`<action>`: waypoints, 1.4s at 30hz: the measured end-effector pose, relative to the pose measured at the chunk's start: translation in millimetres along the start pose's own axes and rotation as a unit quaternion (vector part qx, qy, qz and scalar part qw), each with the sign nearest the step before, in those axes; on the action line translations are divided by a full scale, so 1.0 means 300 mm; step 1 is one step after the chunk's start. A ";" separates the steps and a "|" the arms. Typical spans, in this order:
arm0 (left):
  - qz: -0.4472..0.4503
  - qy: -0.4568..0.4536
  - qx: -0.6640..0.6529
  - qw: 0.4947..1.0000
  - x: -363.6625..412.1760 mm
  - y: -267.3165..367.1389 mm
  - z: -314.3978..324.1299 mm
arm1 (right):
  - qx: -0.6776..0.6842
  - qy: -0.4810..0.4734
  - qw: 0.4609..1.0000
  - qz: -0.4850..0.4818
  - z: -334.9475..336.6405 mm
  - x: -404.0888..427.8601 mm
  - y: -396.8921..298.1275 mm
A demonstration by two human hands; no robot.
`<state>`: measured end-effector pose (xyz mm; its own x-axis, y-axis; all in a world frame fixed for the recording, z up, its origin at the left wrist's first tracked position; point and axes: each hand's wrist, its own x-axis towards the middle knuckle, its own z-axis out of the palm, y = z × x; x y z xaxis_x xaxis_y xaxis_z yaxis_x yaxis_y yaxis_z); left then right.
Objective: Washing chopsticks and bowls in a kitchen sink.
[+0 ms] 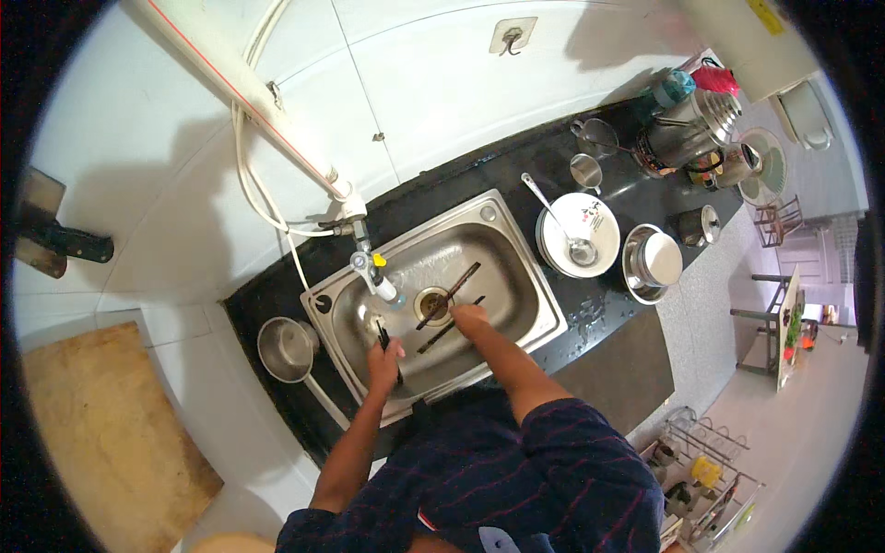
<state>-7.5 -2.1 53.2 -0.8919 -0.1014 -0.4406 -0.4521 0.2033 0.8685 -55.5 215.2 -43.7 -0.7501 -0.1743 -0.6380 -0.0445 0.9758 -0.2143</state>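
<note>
My left hand grips several dark chopsticks over the left side of the stainless steel sink. My right hand reaches into the basin, fingers at a dark chopstick that lies slanted on the bottom; their grip is hidden from above. Further in, more dark chopsticks lie side by side across the drain. Above the basin's left part hangs the tap, with a yellow tab and a white spout end.
Stacked white bowls holding a metal ladle stand right of the sink, near a metal basin with bowls. Metal mugs and pots sit behind. At left are a long-handled dipper, a cutting board and a hanging cleaver.
</note>
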 end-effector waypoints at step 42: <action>-0.040 0.025 -0.055 0.997 0.002 -0.024 -0.007 | -0.170 0.033 0.977 -0.123 -0.037 0.086 -0.117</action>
<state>-4.8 -5.7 47.2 -0.8505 -0.1623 -0.5002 -0.5171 0.0853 0.8516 -80.6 178.0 -44.6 -0.7297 -0.4118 -0.5458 -0.4377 0.8946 -0.0898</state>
